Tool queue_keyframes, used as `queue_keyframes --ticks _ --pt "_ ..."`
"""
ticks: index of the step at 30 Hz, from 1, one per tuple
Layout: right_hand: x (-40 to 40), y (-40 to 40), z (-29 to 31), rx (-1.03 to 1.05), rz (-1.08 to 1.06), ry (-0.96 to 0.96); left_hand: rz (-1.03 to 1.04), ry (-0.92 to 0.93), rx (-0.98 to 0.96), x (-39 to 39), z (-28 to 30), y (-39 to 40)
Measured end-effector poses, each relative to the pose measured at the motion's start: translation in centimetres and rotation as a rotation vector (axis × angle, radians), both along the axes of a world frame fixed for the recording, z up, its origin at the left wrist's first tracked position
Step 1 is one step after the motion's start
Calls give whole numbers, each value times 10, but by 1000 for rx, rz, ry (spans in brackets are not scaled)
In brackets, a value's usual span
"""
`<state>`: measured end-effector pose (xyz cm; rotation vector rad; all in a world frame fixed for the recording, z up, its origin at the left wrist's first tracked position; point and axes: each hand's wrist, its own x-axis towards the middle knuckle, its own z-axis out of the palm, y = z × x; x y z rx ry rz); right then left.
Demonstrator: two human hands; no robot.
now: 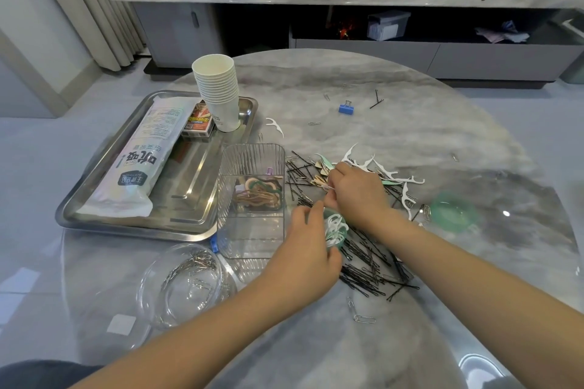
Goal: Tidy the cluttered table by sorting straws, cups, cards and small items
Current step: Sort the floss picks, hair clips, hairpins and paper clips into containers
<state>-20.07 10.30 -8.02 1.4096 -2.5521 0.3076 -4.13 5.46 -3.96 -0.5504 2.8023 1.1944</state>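
We pinch one floss pick in our right hand, just above the green container gripped by our left hand.

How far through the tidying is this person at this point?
Roughly midway. Done: cups, straw pack and card box sit on the tray; hair clips lie in the organizer; paper clips in the bowl. In hand: left hand holds a green tub of floss picks; right hand pinches another pick. Left: hairpins, loose picks, binder clip.

Bare forearms; no sleeves (dark clothing below).
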Motion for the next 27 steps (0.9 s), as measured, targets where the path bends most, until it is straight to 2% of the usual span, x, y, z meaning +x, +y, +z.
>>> queue_keyframes --ticks 2,8,10,13,17,22,25,27 --pt "-2 6 1 -109 -128 -156 -4 1 1 0 0 0" --pt "-2 26 43 -381 -312 -892 -3 7 2 2 3 0" --pt "6 37 61 -487 -289 -1081 4 13 12 2 5 0" --pt "22 53 82 -587 -144 -1236 13 35 22 2 5 0" --pt "33 60 79 -492 77 -1230 34 85 50 -1 3 1" --pt "26 63 61 -87 179 -785 46 167 79 -2 5 -1" --pt "19 67 70 -21 235 -727 49 183 75 -3 5 -2" --pt "18 69 73 -69 251 -683 57 196 82 -3 6 -2"
